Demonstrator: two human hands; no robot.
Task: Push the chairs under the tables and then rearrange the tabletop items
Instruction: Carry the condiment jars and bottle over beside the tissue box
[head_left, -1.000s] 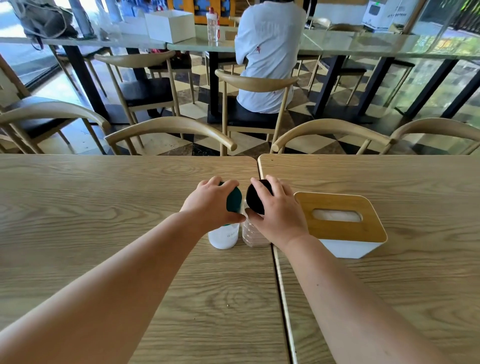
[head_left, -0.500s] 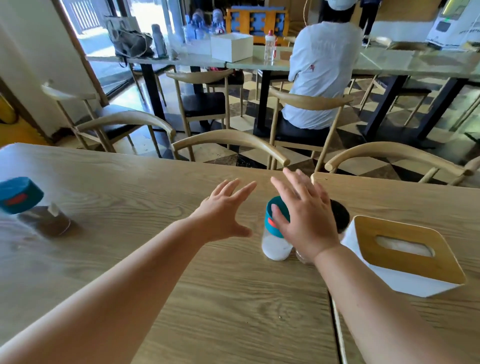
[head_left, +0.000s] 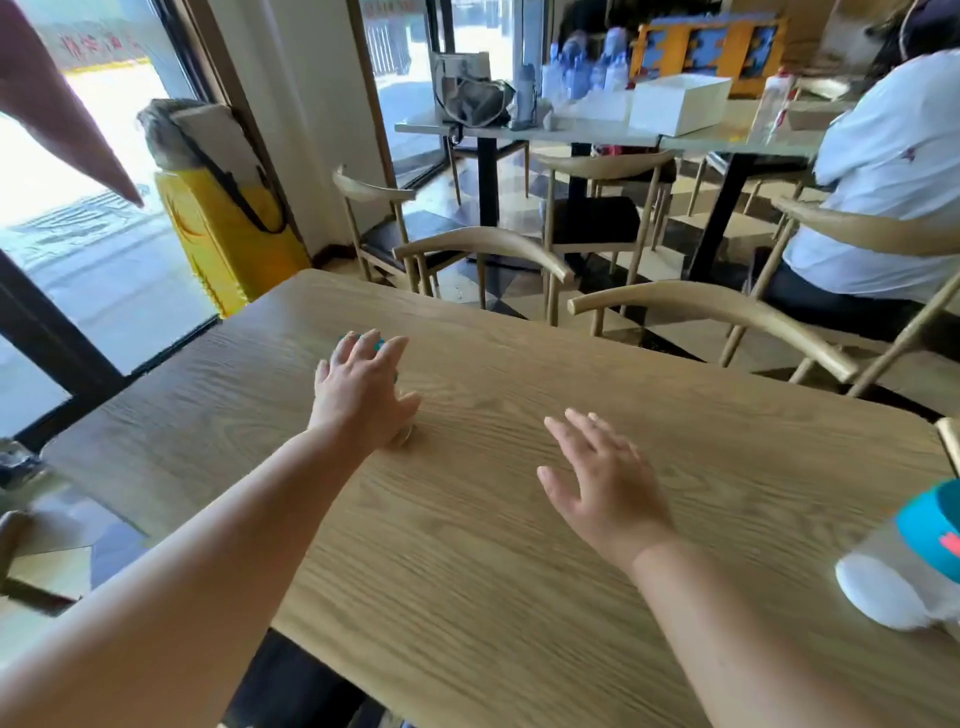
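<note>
My left hand (head_left: 358, 389) lies with spread fingers over a small jar with a teal lid (head_left: 381, 344) on the left part of the wooden table (head_left: 467, 597). The hand hides most of the jar; only bits of lid and its base show. My right hand (head_left: 597, 483) hovers open above the middle of the table, holding nothing. A white jar with a teal lid (head_left: 904, 566) stands at the right edge of the view. Two wooden chairs (head_left: 483, 244) (head_left: 717, 306) sit along the table's far side, backs close to its edge.
A person in a white shirt (head_left: 883, 171) sits on a chair at the back right. Behind are another table (head_left: 571, 130) with a bag, bottles and a white box, and more chairs. A yellow floor sign (head_left: 228, 228) leans by the glass door at the left.
Both hands let go of the two jars by the tissue box. The view swung left, and my left hand reached out over the teal-lidded jar at the left.
</note>
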